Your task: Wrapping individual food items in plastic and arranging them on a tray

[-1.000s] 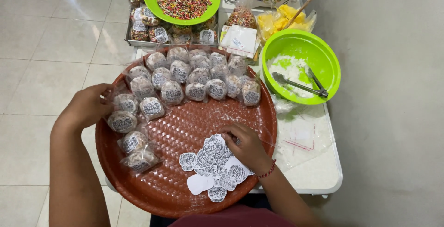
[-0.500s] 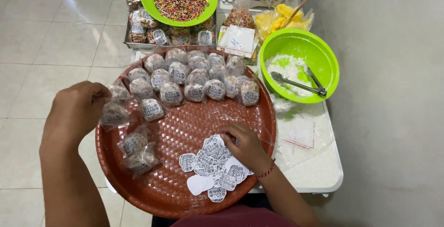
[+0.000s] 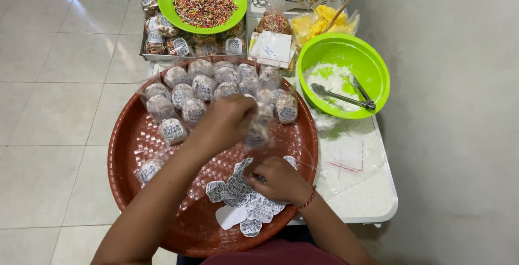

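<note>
While my left hand [image 3: 227,122] closes on a clear-wrapped snack ball [image 3: 256,133] above the woven red tray [image 3: 130,151] | I judge it light, soft, crinkly-slick; best pinched at the wrap, not squeezed | forearm reaches diagonally across | right hand [image 3: 278,179] curled, fingertips pressing the sticker pile [image 3: 243,200], grip unclear.

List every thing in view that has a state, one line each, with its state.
Left hand: closed on a wrapped snack, lifted above the tray.
Right hand: fingers down on the label pile.
Round brown tray: holds rows of wrapped, labelled snacks.
Sprinkle bowl: full.
Green bowl: partly filled with white shreds, tongs inside.
</note>
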